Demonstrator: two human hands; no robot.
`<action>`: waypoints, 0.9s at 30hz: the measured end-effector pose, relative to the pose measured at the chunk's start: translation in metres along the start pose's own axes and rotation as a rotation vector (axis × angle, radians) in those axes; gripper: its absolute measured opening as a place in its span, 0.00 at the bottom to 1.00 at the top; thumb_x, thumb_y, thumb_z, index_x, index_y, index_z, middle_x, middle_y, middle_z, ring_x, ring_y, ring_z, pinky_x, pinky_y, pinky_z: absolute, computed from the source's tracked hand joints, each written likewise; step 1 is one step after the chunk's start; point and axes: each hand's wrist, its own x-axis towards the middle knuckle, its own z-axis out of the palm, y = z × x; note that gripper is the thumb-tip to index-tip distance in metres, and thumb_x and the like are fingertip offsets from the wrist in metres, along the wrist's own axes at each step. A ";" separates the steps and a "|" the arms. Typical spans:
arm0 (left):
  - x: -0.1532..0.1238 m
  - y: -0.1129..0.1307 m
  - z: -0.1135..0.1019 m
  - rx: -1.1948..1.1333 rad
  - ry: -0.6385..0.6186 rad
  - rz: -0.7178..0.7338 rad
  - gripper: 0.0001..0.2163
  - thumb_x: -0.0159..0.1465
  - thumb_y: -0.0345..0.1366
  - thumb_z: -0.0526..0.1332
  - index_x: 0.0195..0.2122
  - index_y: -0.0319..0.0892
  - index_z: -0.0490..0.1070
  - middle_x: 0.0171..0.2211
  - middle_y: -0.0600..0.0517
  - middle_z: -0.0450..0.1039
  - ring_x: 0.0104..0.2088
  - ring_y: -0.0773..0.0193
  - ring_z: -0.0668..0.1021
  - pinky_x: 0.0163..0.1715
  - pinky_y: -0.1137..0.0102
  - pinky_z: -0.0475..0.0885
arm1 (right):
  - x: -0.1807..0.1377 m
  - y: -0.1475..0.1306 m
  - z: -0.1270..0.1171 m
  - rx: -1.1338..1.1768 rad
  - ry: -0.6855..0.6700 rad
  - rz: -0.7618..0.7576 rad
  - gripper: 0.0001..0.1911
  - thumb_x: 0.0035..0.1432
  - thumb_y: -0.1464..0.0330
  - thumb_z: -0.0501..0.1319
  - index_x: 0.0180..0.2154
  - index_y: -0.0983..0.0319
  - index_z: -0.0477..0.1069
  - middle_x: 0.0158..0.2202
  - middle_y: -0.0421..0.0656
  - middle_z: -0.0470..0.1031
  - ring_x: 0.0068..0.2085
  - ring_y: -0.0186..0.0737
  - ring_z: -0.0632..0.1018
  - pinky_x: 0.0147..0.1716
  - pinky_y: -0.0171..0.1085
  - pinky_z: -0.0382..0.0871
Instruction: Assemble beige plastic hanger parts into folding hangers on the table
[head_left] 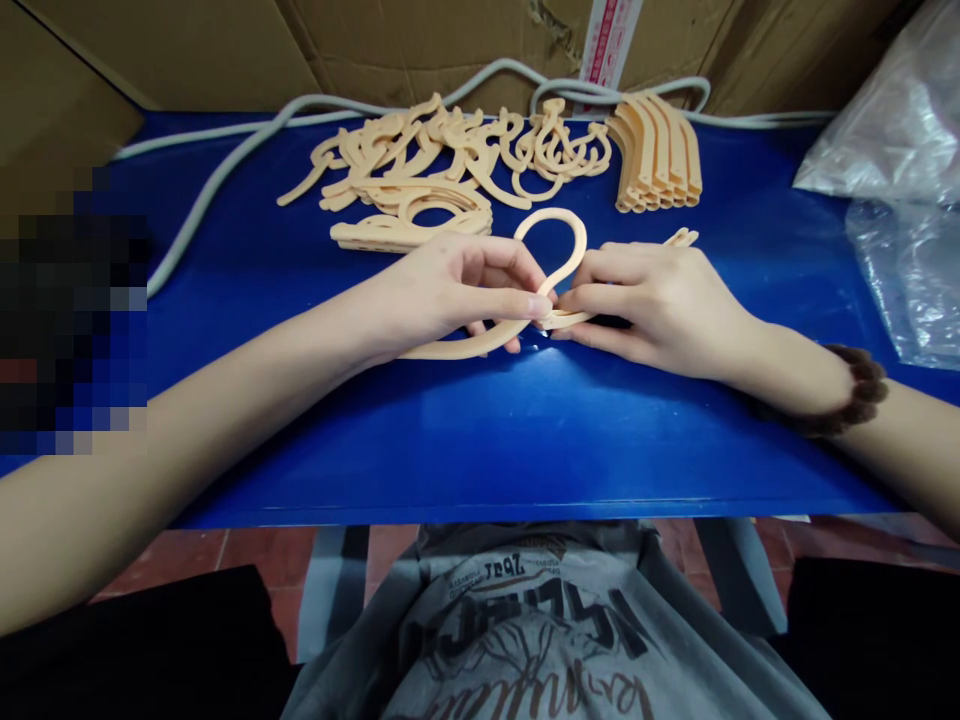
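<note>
While the left hand pinched the looped beige piece above the table's middle, loop toward the far edge and long arm toward the left edge, the right hand gripped a second piece close beside it.

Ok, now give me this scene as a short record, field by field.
Surface: blue table
Left hand: pinches the looped piece
Right hand: grips the narrow piece
Joined: cannot tell; fingers cover the meeting point
Behind the hands: heap of curved pieces, stack of flat pieces, bundle of bent pieces
Piece color: pale beige
Back: pale cable, cardboard
Far right: clear plastic
Right wrist: dark band
</note>
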 end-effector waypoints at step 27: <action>-0.001 -0.002 -0.001 0.049 -0.002 0.006 0.11 0.71 0.45 0.75 0.41 0.45 0.79 0.31 0.55 0.82 0.33 0.62 0.86 0.32 0.70 0.74 | 0.000 -0.001 0.000 0.032 -0.016 0.012 0.23 0.87 0.55 0.53 0.51 0.62 0.82 0.43 0.48 0.82 0.40 0.44 0.80 0.40 0.42 0.66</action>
